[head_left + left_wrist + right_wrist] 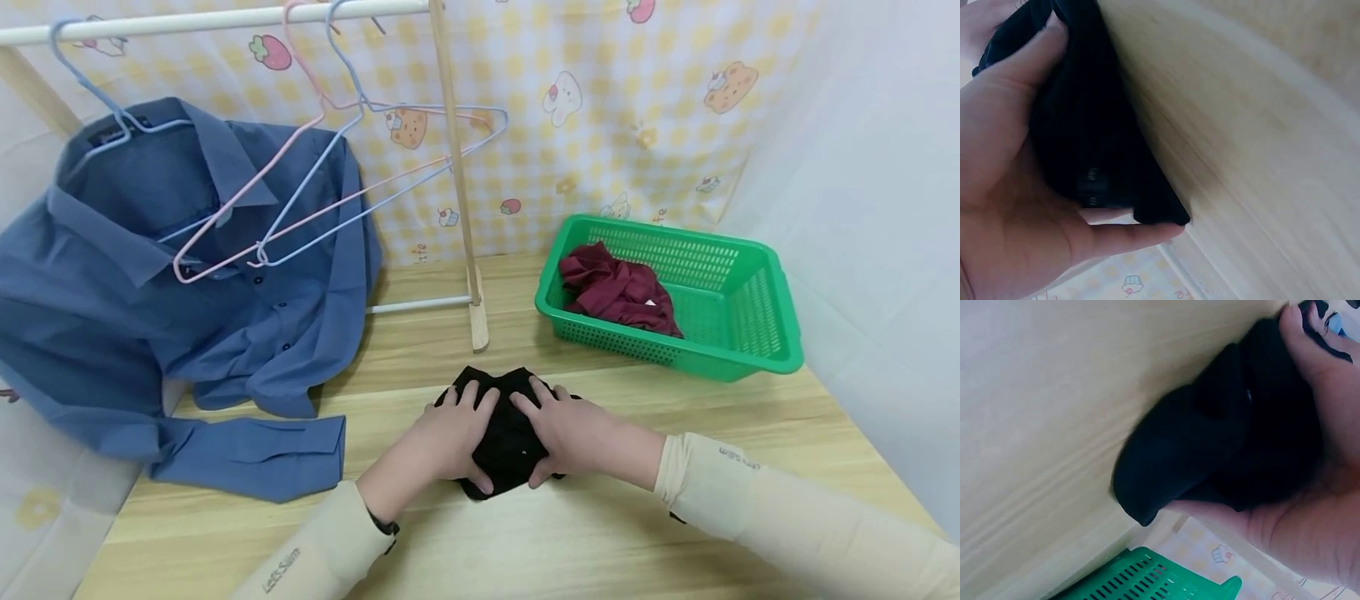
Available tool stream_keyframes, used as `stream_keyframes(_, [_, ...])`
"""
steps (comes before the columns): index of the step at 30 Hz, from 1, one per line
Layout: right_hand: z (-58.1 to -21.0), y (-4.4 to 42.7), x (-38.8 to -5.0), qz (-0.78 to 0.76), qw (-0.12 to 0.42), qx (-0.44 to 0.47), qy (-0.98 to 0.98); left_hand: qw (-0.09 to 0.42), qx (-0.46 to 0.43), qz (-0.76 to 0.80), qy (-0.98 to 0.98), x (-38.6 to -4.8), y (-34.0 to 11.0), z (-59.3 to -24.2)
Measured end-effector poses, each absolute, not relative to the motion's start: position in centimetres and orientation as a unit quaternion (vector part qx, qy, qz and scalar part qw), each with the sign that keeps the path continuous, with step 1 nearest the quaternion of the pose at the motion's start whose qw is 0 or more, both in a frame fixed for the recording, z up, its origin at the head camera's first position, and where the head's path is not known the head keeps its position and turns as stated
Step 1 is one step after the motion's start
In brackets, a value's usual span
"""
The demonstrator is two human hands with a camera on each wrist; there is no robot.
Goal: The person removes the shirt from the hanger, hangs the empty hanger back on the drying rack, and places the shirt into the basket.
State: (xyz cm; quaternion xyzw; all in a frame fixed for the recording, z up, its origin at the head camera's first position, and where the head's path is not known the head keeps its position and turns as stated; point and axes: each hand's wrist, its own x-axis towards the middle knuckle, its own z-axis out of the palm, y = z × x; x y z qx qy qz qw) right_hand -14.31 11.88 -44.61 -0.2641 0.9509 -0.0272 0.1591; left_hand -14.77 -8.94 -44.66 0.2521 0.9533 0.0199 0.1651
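A black folded garment [512,442] is on the wooden table in the middle of the head view. My left hand [452,432] grips its left side, fingers over the far part and thumb at the near edge. From the opposite side my right hand [572,432] holds it in the same way. Bunched black cloth [1094,125] fills the space between thumb and fingers in the left wrist view, where a small tag-like mark shows. In the right wrist view the cloth [1210,437] bulges out past my hand, and some fingers are hidden behind it.
A green basket [667,354] with a crumpled maroon garment [622,292] stands at the back right. On the left, a blue shirt [247,325] hangs from a rack [459,150], one sleeve lying on the table [525,550]. A pink hanger [285,150] and a blue hanger [420,200] hang beside it.
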Motion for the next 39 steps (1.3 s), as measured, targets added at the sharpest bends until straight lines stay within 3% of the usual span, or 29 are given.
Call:
stream_keyframes(8, [-45.0,12.6,-14.3,-0.019,0.072,-0.315,0.946,0.102,0.294,-0.034,0.95,-14.0,-9.2,-44.6])
stream_keyframes(13, [-44.7,13.0,-14.2,-0.05,0.06,-0.34,0.937,0.082,0.323,-0.046,0.942,-13.5,-9.4,-44.4])
stream_keyframes(19, [-44.7,13.8,-13.9,-0.095,0.05,-0.364,0.925,0.097,0.361,-0.041,0.927,-13.9,-9.4,-43.8])
stream_keyframes(25, [-44.2,14.9,-13.8,-0.116,0.045,-0.371,0.92,0.148,0.393,0.038,0.907,-15.8,-9.3,-43.3])
stream_keyframes(31, [-39.8,16.6,-14.4,-0.115,0.065,-0.306,0.943,0.157,0.438,0.136,0.875,-18.7,-7.7,-40.8])
stream_keyframes(39, [-30.7,22.7,-16.7,-0.032,-0.078,-0.286,0.954,0.055,0.477,0.15,0.865,-23.8,-0.7,-33.2])
